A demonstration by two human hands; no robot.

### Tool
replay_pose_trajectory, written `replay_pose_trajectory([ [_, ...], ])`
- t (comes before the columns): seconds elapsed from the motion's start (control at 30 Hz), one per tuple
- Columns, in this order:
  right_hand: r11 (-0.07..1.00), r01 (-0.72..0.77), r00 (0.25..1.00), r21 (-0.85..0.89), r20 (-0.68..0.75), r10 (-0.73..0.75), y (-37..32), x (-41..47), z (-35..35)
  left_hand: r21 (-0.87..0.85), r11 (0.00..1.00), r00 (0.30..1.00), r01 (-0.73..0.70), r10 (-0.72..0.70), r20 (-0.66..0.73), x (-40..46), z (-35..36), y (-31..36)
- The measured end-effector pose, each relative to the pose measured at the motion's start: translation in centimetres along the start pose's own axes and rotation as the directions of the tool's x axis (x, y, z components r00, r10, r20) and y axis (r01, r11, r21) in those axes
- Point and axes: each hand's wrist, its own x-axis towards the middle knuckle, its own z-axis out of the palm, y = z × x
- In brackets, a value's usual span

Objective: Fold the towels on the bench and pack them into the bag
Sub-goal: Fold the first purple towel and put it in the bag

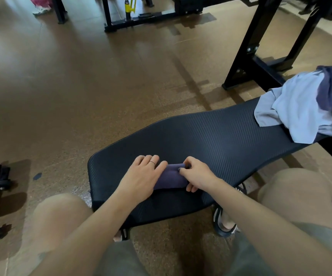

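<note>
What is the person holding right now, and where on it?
A small folded purple towel: right hand pinches its right end, left hand presses flat on its left side.

— What is the person wearing?
— Olive-grey shorts, knees bare. Arms bare, no sleeves showing.
— Any jewellery?
— A thin ring on the left hand.
— And on the feet?
— Dark open sandals with pale trim.
</note>
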Motion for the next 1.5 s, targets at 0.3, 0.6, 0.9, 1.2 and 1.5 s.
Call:
replay_pose_trajectory([
  [0.3, 0.991, -0.09, 0.989, 0.099, -0.107, 0.101, 1.4, -2.6, 0.7, 0.002, 1.0, 1.0, -0.002, 0.002, 0.013, -2.5, 1.4, 3.4],
  [0.6, 0.999, -0.008, 0.916, -0.054, -0.402, -0.014, 1.4, -5.7, 3.7, 0.014, 0.994, 0.992, 0.112, -0.113, 0.059, -0.6, 0.8, 5.3],
  [0.9, 0.555, 0.293, 0.802, -0.779, -0.116, -0.586, 3.3, -9.8, 3.3, -0.614, 0.753, 0.929, 0.237, 0.009, 0.371, -0.1, -1.5, 5.6],
  [1.2, 0.611, 0.196, 0.78, -0.767, -0.255, -0.571, 6.2, -17.4, -5.5, -0.649, 0.749, 0.839, -0.131, 0.433, 0.33, 2.7, -12.9, 10.0],
  [1.5, 0.784, -0.162, 0.79, -0.6, -0.554, -0.261, 11.3, -29.4, -13.5, 0.084, 0.724, 0.698, -0.684, 0.684, -0.211, 4.1, -20.9, 23.1],
])
